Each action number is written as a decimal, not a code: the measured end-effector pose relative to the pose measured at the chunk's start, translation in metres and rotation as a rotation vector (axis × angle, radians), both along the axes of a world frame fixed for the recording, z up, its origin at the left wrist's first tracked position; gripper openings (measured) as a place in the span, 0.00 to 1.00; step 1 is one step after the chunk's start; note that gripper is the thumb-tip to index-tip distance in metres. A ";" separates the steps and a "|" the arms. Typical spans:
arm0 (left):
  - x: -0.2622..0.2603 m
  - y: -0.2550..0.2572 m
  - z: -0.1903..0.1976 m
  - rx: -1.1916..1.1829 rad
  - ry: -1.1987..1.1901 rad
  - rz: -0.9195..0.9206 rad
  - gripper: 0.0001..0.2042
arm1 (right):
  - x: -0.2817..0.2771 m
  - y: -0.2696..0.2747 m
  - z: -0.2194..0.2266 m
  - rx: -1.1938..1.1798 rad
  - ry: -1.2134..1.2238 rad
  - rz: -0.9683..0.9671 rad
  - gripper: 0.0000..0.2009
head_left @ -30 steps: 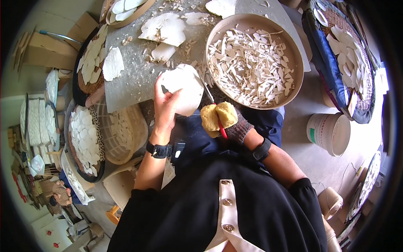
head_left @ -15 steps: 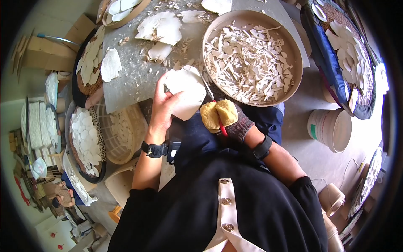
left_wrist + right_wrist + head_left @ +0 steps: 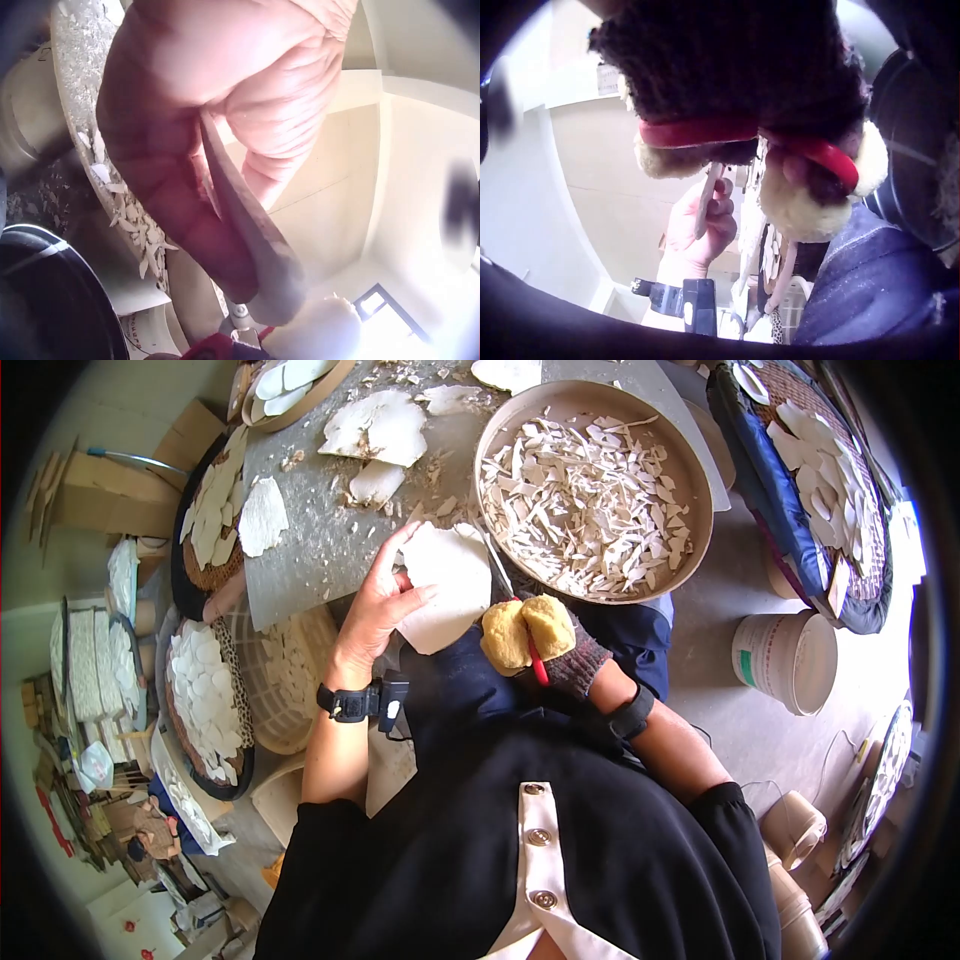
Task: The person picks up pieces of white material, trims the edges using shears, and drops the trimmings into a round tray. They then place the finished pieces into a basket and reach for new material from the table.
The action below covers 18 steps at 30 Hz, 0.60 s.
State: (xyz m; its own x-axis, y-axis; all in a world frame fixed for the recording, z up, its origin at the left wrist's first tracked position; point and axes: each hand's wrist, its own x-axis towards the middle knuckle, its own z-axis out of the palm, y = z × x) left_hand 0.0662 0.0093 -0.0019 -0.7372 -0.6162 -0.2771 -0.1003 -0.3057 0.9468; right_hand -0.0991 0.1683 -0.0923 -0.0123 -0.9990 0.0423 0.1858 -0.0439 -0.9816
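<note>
A thin, flat white piece [image 3: 446, 592] with an irregular edge is pinched between the thumb and fingers of my left hand [image 3: 378, 605]. In the left wrist view, the same piece [image 3: 244, 206] shows edge-on, thicker towards its far end. My right hand [image 3: 583, 662], in a dark knitted glove, grips scissors [image 3: 538, 665] with red handles wrapped in yellow foam padding. The scissor blades point up along the right edge of the white piece. In the right wrist view, the red handle loops [image 3: 697, 133] cross the gloved fingers, and the left hand [image 3: 697, 229] is beyond.
A round tray [image 3: 706, 510] full of white offcuts rests on the grey table [image 3: 300, 575]. Larger white pieces [image 3: 375, 430] and crumbs lie left of it. A white bucket [image 3: 785, 665] stands on the floor at right. Loaded baskets [image 3: 205, 700] flank both sides.
My left hand has shifted a little left and down, and the white piece has turned slightly. The right hand keeps its grip on the scissors, with little movement. The head view has drifted slightly.
</note>
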 end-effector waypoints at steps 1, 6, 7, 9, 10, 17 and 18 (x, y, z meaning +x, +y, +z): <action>0.001 -0.001 0.003 -0.001 -0.016 -0.019 0.37 | -0.001 0.002 0.003 0.009 -0.074 -0.036 0.12; 0.007 0.005 0.003 -0.036 0.043 0.105 0.36 | -0.015 0.014 0.008 -0.056 0.244 -0.180 0.11; 0.002 0.008 -0.002 -0.038 0.116 0.182 0.36 | -0.016 0.019 0.011 0.038 -0.146 -0.140 0.10; -0.011 0.014 -0.014 -0.107 0.183 0.454 0.29 | -0.020 0.023 0.027 0.062 -0.259 -0.122 0.10; -0.017 0.016 -0.017 -0.108 0.224 0.503 0.27 | -0.023 0.026 0.031 -0.010 0.022 -0.099 0.10; -0.042 0.023 -0.007 -0.108 0.230 0.360 0.26 | -0.034 0.042 0.036 0.042 0.018 -0.103 0.09; -0.045 0.024 -0.006 -0.106 0.223 0.357 0.26 | -0.037 0.044 0.039 -0.011 0.128 -0.118 0.09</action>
